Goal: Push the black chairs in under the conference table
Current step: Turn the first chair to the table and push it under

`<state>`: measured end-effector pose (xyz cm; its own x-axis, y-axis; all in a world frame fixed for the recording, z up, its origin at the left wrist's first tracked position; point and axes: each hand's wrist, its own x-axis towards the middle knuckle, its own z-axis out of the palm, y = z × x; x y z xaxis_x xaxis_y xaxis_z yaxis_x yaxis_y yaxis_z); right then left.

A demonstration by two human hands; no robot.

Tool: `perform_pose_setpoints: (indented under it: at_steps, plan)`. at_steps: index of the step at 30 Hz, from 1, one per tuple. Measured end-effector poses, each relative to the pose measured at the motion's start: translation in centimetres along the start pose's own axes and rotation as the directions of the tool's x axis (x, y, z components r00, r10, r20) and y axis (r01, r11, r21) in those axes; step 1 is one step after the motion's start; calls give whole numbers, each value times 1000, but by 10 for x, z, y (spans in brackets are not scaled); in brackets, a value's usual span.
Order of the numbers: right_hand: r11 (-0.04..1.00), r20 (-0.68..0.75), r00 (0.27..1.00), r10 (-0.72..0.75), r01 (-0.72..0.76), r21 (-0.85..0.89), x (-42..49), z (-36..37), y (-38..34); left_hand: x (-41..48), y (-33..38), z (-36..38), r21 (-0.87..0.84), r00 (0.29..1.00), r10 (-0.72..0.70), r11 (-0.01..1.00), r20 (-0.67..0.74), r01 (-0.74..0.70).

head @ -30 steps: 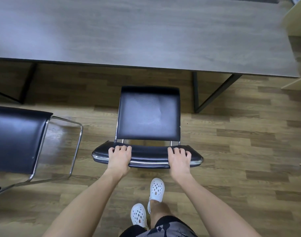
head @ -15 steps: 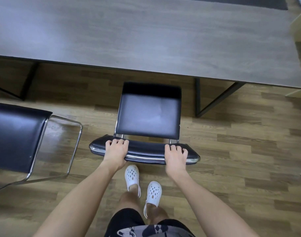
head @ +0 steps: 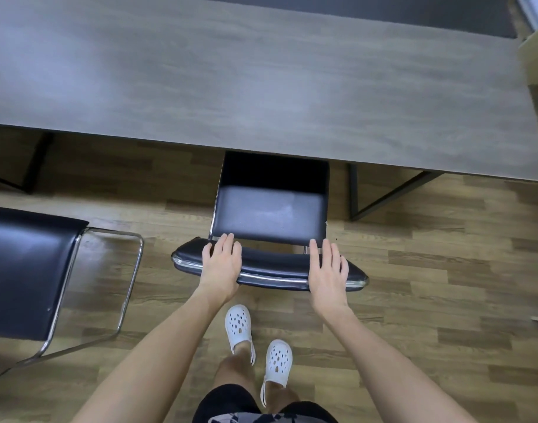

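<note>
A black chair (head: 270, 212) with a chrome frame stands in front of me, the front of its seat just under the near edge of the grey conference table (head: 261, 80). My left hand (head: 222, 264) lies flat on the left part of the chair's backrest top (head: 274, 268), fingers stretched forward. On the right part my right hand (head: 327, 270) rests the same way, fingers straight and not curled around the rail. A second black chair (head: 26, 270) stands to the left, out from the table.
A black metal table leg (head: 353, 193) stands right of the chair, another (head: 35, 160) at the far left. A light wooden cabinet (head: 536, 62) is at the right edge. My feet in white clogs (head: 238, 325) stand on the wood floor behind the chair.
The chair has slid forward until its seat front went under the table edge. I stepped after it. My fingers, curled over the backrest before, now lie straight.
</note>
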<state>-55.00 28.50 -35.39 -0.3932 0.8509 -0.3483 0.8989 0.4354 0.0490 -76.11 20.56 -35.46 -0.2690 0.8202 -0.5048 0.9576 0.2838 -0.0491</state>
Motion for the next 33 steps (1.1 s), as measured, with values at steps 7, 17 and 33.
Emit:
perform_pose_setpoints:
  at_steps: [7,17,33]
  plan:
    - [998,30,998,57,-57,-6,40,-13,-6,35,-13,-20,-32,997,22,999,-75,-25]
    - [998,41,997,68,-67,-20,70,-23,-8,63,-23,-33,-44,995,54,997,-85,-58]
    - [999,18,999,42,-42,11,125,-43,2,114,-21,-60,-92,990,22,995,-138,-35]
